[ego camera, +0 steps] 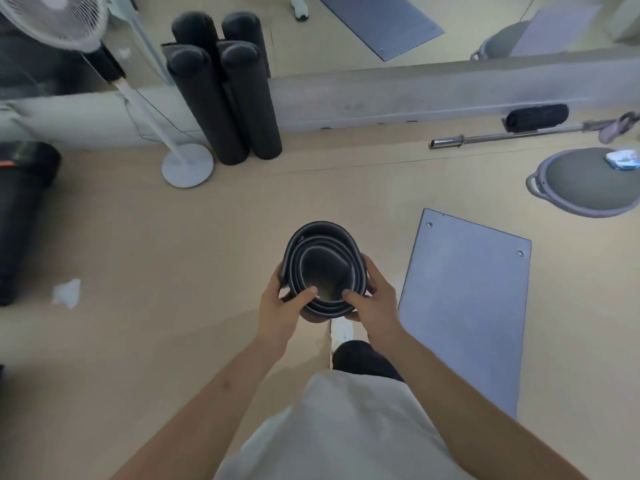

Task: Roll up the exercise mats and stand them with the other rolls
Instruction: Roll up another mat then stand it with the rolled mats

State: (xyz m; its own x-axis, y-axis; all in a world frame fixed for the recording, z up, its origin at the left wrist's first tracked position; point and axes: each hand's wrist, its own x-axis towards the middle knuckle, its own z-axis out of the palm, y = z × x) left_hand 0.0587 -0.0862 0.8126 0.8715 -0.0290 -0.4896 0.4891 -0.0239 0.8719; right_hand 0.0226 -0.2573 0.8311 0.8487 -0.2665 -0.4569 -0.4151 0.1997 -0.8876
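So the rolling part is done for this one, it's the carry-and-stand step now: both hands are wrapped around a rolled mat (323,271) held upright, open end facing up so you can see the spiral of layers, which looks pretty loose to me. The left hand (281,305) grips the left side with the thumb hooked over the rim, the right hand (371,302) does the same on the right, so both are clamped on the roll and it's up in the air in the middle of the scene above the floor (173,258). The other rolls (225,95) stand on end at the far left against the low ledge under the mirror, just beside the fan base (187,167). Next move, I'd guess, is walking it over there and setting it down on its end leaning into that bunch, keeping the squeeze on so it doesn't spring open. There's still a flat mat (467,306) lying on the floor just to the right, so the job's nowhere near finished
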